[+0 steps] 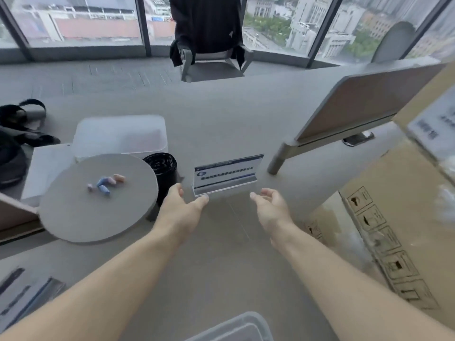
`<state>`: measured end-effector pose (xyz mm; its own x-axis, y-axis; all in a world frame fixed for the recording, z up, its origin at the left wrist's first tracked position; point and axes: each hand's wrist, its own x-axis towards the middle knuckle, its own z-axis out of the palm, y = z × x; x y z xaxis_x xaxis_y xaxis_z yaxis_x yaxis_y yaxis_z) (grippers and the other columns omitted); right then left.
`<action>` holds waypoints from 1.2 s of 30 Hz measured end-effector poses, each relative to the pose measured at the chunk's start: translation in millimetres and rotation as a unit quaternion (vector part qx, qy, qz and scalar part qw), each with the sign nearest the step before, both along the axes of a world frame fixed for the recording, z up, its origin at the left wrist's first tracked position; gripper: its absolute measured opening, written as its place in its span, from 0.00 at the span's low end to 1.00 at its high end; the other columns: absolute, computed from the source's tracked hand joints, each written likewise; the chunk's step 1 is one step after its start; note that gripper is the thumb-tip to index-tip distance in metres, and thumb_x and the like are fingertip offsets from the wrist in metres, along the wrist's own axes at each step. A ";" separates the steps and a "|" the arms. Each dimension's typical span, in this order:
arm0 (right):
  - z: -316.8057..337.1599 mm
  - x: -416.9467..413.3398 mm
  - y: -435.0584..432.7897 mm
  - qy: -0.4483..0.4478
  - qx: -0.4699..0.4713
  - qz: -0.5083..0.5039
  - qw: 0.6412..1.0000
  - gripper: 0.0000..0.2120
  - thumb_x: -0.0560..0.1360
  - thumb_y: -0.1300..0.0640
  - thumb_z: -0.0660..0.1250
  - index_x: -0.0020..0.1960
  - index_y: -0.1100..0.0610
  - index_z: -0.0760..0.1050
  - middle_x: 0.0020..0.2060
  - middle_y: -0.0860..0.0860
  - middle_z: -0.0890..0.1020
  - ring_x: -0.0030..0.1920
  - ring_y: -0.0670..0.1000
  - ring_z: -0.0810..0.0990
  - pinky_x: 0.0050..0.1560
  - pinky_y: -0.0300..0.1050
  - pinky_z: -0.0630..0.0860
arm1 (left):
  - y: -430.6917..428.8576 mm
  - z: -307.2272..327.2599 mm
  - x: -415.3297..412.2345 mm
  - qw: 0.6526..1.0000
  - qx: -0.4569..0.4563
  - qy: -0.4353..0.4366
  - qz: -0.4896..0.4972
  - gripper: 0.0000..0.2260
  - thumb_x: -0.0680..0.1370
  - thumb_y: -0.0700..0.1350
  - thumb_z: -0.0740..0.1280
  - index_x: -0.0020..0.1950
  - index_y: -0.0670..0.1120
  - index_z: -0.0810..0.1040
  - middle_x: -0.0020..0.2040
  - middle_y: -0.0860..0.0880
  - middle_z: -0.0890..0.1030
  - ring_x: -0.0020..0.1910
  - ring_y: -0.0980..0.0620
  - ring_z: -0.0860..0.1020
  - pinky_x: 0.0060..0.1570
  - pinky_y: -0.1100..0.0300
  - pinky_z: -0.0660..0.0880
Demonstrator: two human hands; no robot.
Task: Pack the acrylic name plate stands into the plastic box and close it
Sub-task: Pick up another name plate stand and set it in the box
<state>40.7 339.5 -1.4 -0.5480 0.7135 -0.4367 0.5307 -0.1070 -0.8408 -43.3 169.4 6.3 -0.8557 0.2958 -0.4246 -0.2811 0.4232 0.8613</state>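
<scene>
An acrylic name plate stand (227, 174) with a blue and white printed card stands upright on the grey floor. My left hand (183, 207) reaches toward its lower left corner, fingers apart, one fingertip at the base edge. My right hand (270, 205) is open just right of and below the stand, not touching it. A clear plastic box (236, 328) shows partly at the bottom edge, between my forearms. Another translucent plastic box (120, 136) sits at the left, behind a round grey board.
The round grey board (98, 198) carries a few small pastel pieces (105, 183). A black roll (162, 173) stands beside it. Large cardboard boxes (406, 205) fill the right. A tipped desk panel (357, 112) lies behind the stand. A black bag (14, 143) is far left, a chair (209, 45) by the windows.
</scene>
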 end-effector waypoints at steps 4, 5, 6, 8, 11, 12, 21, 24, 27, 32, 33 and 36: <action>-37.0 -31.5 26.8 0.006 0.037 -0.004 0.999 0.24 0.81 0.55 0.64 0.75 0.56 0.65 0.69 0.52 0.74 0.57 0.49 0.72 0.57 0.42 0.66 | 21.5 -41.9 -29.1 0.999 0.016 0.032 -0.022 0.40 0.78 0.49 0.72 0.84 0.49 0.52 0.82 0.52 0.61 0.79 0.52 0.62 0.75 0.57 0.60; -44.8 -39.2 33.5 0.007 0.051 -0.004 0.999 0.24 0.81 0.56 0.63 0.76 0.57 0.64 0.70 0.52 0.73 0.58 0.49 0.72 0.57 0.41 0.65 | 28.6 -49.6 -36.2 0.999 0.022 0.033 -0.023 0.41 0.78 0.48 0.73 0.84 0.49 0.51 0.81 0.52 0.62 0.79 0.52 0.62 0.74 0.58 0.60; -52.5 -46.8 39.5 0.007 0.065 -0.003 0.998 0.25 0.81 0.56 0.63 0.76 0.56 0.63 0.72 0.52 0.72 0.61 0.51 0.73 0.58 0.41 0.65 | 35.5 -57.0 -42.4 0.999 0.029 0.032 -0.022 0.41 0.78 0.47 0.73 0.84 0.49 0.51 0.79 0.53 0.63 0.78 0.53 0.63 0.72 0.59 0.60; -66.0 -61.2 48.8 0.011 0.085 0.001 0.996 0.27 0.81 0.56 0.63 0.78 0.55 0.59 0.75 0.51 0.67 0.69 0.52 0.71 0.60 0.39 0.64 | 45.0 -69.9 -50.0 0.998 0.042 0.036 -0.025 0.40 0.77 0.48 0.73 0.83 0.51 0.53 0.69 0.59 0.67 0.72 0.56 0.67 0.68 0.61 0.62; -76.8 -75.7 56.7 0.026 0.087 0.023 0.996 0.32 0.81 0.55 0.64 0.80 0.53 0.55 0.78 0.50 0.63 0.73 0.51 0.68 0.67 0.41 0.63 | 52.1 -93.5 -56.2 0.996 0.057 0.057 -0.024 0.32 0.69 0.54 0.73 0.72 0.55 0.68 0.65 0.59 0.78 0.63 0.56 0.79 0.68 0.53 0.72; -77.9 -78.2 58.3 0.034 0.087 0.033 0.995 0.30 0.81 0.55 0.64 0.80 0.53 0.56 0.77 0.50 0.65 0.70 0.51 0.70 0.66 0.41 0.64 | 53.6 -98.0 -55.7 0.996 0.055 0.067 -0.018 0.26 0.71 0.53 0.73 0.68 0.54 0.71 0.60 0.57 0.81 0.58 0.57 0.81 0.65 0.55 0.75; -81.9 -14.4 37.7 0.038 0.212 0.015 0.976 0.08 0.82 0.47 0.61 0.51 0.51 0.69 0.41 0.46 0.78 0.39 0.46 0.75 0.38 0.40 0.69 | 31.9 -72.6 -14.3 0.990 -0.025 0.131 0.038 0.10 0.83 0.49 0.65 0.46 0.45 0.69 0.38 0.51 0.73 0.37 0.50 0.72 0.36 0.56 0.68; -65.2 26.1 19.3 0.055 0.207 0.007 0.977 0.09 0.80 0.45 0.64 0.47 0.50 0.72 0.43 0.48 0.81 0.42 0.49 0.78 0.40 0.35 0.72 | 9.7 -56.8 0.7 0.992 -0.046 0.117 -0.019 0.12 0.82 0.50 0.67 0.49 0.41 0.75 0.44 0.41 0.81 0.41 0.44 0.79 0.40 0.51 0.75; -34.2 57.2 3.3 0.099 0.194 -0.008 0.976 0.08 0.77 0.42 0.67 0.45 0.45 0.73 0.44 0.48 0.83 0.50 0.52 0.84 0.51 0.49 0.80 | -9.2 -22.1 4.8 0.997 -0.013 0.041 -0.060 0.08 0.80 0.48 0.71 0.49 0.43 0.80 0.37 0.43 0.79 0.34 0.47 0.74 0.38 0.55 0.71; 54.9 97.7 -28.6 0.152 0.188 -0.029 0.970 0.13 0.74 0.35 0.67 0.48 0.44 0.74 0.50 0.47 0.84 0.56 0.53 0.84 0.57 0.63 0.80 | -47.0 75.9 6.5 0.979 0.035 0.104 -0.174 0.09 0.77 0.45 0.75 0.43 0.41 0.80 0.31 0.53 0.76 0.30 0.54 0.70 0.33 0.61 0.65; 72.1 102.0 -36.0 0.166 0.186 -0.035 0.968 0.11 0.74 0.37 0.68 0.48 0.43 0.75 0.50 0.47 0.84 0.55 0.54 0.84 0.57 0.62 0.80 | -57.4 96.9 9.5 0.972 0.034 0.132 -0.193 0.09 0.76 0.47 0.76 0.42 0.42 0.80 0.29 0.56 0.77 0.28 0.56 0.71 0.32 0.62 0.66; 127.3 113.5 -69.1 0.215 0.175 -0.034 0.960 0.04 0.75 0.42 0.69 0.45 0.39 0.75 0.48 0.48 0.83 0.53 0.55 0.84 0.54 0.60 0.82 | -97.6 149.9 20.9 0.962 0.035 0.182 -0.199 0.12 0.72 0.52 0.77 0.44 0.46 0.81 0.35 0.45 0.85 0.30 0.44 0.79 0.40 0.54 0.77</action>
